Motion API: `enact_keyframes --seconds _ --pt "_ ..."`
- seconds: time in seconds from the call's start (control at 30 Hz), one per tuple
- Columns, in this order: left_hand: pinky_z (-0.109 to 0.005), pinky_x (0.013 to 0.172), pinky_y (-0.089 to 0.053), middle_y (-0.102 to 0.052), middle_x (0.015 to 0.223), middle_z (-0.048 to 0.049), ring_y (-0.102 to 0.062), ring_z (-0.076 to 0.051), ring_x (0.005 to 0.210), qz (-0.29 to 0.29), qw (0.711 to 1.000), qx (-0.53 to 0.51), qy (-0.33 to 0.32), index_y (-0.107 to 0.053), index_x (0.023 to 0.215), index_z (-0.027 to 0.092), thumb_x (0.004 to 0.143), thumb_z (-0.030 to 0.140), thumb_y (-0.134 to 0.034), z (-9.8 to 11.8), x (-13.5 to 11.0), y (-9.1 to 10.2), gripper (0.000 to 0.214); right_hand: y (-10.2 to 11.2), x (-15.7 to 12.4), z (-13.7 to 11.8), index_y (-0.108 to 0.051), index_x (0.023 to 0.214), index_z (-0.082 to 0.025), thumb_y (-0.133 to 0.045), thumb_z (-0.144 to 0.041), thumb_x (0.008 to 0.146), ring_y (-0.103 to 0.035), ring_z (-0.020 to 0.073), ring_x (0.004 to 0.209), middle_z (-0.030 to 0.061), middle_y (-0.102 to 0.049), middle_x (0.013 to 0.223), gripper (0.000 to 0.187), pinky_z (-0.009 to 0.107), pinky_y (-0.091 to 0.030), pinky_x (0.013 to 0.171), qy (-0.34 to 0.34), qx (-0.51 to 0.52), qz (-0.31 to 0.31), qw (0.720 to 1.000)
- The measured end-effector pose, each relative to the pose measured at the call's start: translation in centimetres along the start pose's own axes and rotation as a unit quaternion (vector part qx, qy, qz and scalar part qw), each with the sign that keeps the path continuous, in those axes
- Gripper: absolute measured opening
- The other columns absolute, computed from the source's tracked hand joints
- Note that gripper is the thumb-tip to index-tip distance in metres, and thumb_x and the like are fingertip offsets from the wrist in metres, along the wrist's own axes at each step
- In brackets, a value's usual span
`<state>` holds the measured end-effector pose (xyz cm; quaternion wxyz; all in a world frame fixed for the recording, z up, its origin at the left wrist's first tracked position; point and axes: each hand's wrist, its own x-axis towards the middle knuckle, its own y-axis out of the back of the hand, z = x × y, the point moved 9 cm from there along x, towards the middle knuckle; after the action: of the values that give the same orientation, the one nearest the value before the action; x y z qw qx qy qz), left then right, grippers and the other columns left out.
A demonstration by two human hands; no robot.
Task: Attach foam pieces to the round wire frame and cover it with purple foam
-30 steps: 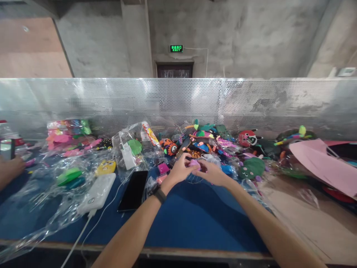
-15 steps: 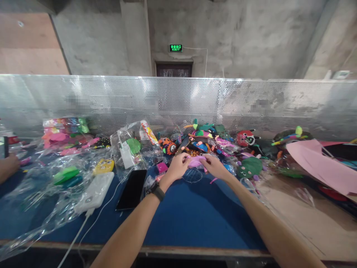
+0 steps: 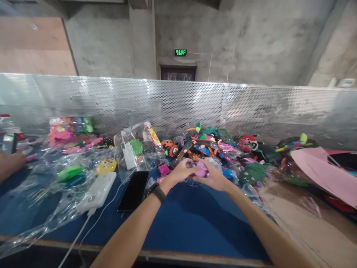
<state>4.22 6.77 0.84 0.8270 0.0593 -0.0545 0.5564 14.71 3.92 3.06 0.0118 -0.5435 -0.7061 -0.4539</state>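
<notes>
My left hand (image 3: 182,172) and my right hand (image 3: 213,177) meet above the blue table top (image 3: 189,219), just in front of a heap of colourful soft toy pieces (image 3: 212,147). Both hands are closed on a small pink toy piece (image 3: 201,169), which shows between the fingers. A dark band sits on my left wrist (image 3: 158,192). Most of the pink piece is hidden by my fingers.
A black phone (image 3: 134,190) and a white power bank (image 3: 97,191) with a cable lie left of my hands. Clear plastic bags (image 3: 41,186) with coloured items cover the left side. Pink sheets (image 3: 320,167) lie at right. Another person's hand (image 3: 9,163) rests at far left. A perforated metal screen (image 3: 178,104) backs the table.
My hands have drawn closer together and folded the pink piece, which was stretched wide between them half a second ago. The view has shifted slightly.
</notes>
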Motion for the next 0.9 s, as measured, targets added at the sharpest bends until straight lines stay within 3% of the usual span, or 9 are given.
enact_keyframes --seconds 0.1,0.2,0.3,0.47,0.63,0.77,0.9 --pt "-0.029 0.063 -0.052 -0.063 0.075 -0.0042 -0.061 -0.013 0.062 -0.026 0.999 0.003 0.019 -0.057 0.094 0.012 0.063 0.043 -0.077 -0.5 -0.1 -0.9 0.048 0.3 0.1 -1.0 -0.051 0.128 -0.021 -0.069 -0.032 0.072 -0.056 0.026 0.108 0.0096 -0.059 0.121 0.06 0.043 -0.044 0.094 0.028 -0.001 0.0 1.0" --pt "-0.033 0.077 -0.052 -0.066 0.086 -0.0088 -0.065 -0.016 0.076 -0.114 0.992 -0.026 0.047 -0.062 0.098 0.012 0.07 0.046 -0.07 -0.8 -0.7 -2.8 0.044 0.8 0.3 -1.4 -0.06 0.119 -0.023 -0.068 -0.032 0.074 -0.061 0.0244 0.097 0.0075 -0.066 0.107 0.047 0.041 -0.048 0.087 0.036 -0.012 0.016 0.999" --pt "-0.035 0.085 -0.051 -0.066 0.097 -0.0113 -0.065 -0.017 0.086 -0.171 0.982 -0.069 0.034 -0.063 0.105 0.016 0.076 0.046 -0.065 -0.5 -1.2 -4.1 0.042 1.1 0.4 -1.7 -0.065 0.112 -0.024 -0.067 -0.035 0.076 -0.061 0.0242 0.098 0.0074 -0.066 0.108 0.038 0.04 -0.049 0.086 0.052 -0.014 0.033 0.998" --pt "-0.036 0.085 -0.052 -0.066 0.102 -0.0136 -0.065 -0.018 0.086 -0.159 0.984 -0.082 0.007 -0.063 0.108 0.014 0.08 0.047 -0.059 -0.3 -1.0 -4.0 0.044 1.2 0.6 -1.6 -0.066 0.112 -0.024 -0.062 -0.035 0.08 -0.062 0.0244 0.099 0.0078 -0.065 0.113 0.034 0.04 -0.049 0.087 0.046 -0.05 0.047 0.997" --pt "-0.036 0.082 -0.053 -0.068 0.098 -0.0139 -0.065 -0.02 0.087 -0.113 0.992 -0.062 0.0 -0.067 0.098 0.011 0.08 0.051 -0.057 -0.2 -0.5 -3.1 0.045 1.5 0.4 -0.9 -0.05 0.132 -0.029 -0.06 -0.039 0.08 -0.061 0.0239 0.101 0.0052 -0.063 0.118 0.054 0.038 -0.049 0.085 0.0 -0.106 0.057 0.993" --pt "-0.037 0.081 -0.053 -0.069 0.094 -0.0129 -0.066 -0.019 0.081 -0.082 0.996 -0.03 -0.012 -0.067 0.098 0.01 0.081 0.048 -0.058 -0.3 -0.1 -2.2 0.042 1.9 0.5 -0.4 -0.059 0.122 -0.035 -0.062 -0.043 0.078 -0.063 0.0255 0.096 0.0018 -0.067 0.112 0.045 0.037 -0.049 0.08 -0.012 -0.199 0.054 0.978" --pt "-0.037 0.086 -0.051 -0.069 0.097 -0.0128 -0.066 -0.02 0.087 -0.12 0.993 -0.008 0.004 -0.065 0.103 0.012 0.082 0.044 -0.058 -0.6 -0.1 -2.4 0.038 2.2 0.9 0.4 -0.065 0.113 -0.036 -0.06 -0.044 0.08 -0.065 0.0226 0.081 0.0019 -0.072 0.097 0.035 0.032 -0.048 0.07 -0.007 -0.219 0.019 0.976"
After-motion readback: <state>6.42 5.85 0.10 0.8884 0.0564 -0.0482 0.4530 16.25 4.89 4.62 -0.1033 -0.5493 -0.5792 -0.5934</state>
